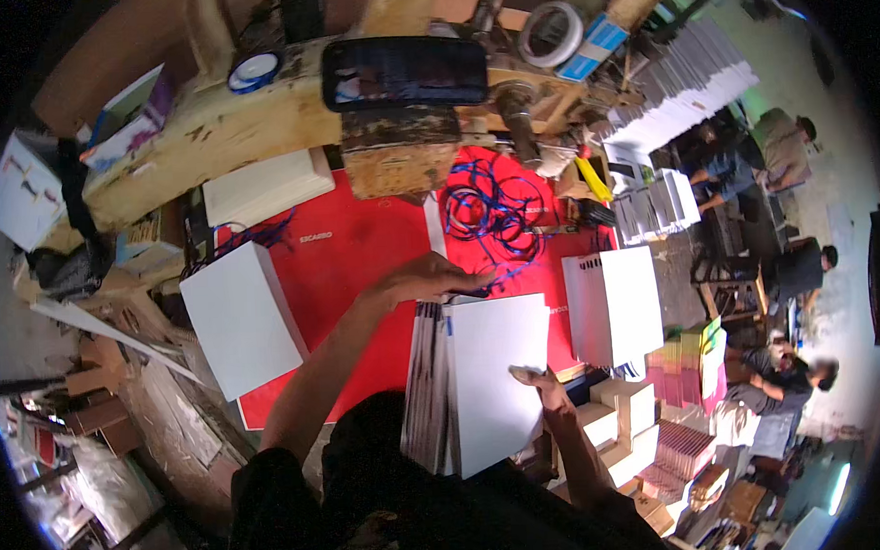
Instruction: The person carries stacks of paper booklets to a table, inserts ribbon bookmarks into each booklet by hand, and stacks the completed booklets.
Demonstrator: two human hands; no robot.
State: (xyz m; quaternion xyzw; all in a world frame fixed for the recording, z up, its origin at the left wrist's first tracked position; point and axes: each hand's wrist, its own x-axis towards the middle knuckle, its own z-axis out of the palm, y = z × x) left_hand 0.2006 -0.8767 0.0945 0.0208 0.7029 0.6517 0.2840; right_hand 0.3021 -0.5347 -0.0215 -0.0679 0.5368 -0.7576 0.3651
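Note:
A thick stack of white book blocks (502,379) is tilted against my body in front of the red sheet. My right hand (544,386) grips it by the right edge, thumb on the white face and the other fingers hidden behind. Across the stack's upper edge reaches my left hand (435,278), its fingers pinched together. Thin blue ribbon (506,276) leads from those fingertips to a loose tangle on the red sheet. A small dark part under the left fingers is too unclear to name.
The red sheet (353,268) covers the bench. White stacks stand at its left (243,321) and right (615,303). Behind it, a phone (404,73) rests above a wooden block (402,165). Tape rolls (256,72) lie on the beam. Several people sit working at far right.

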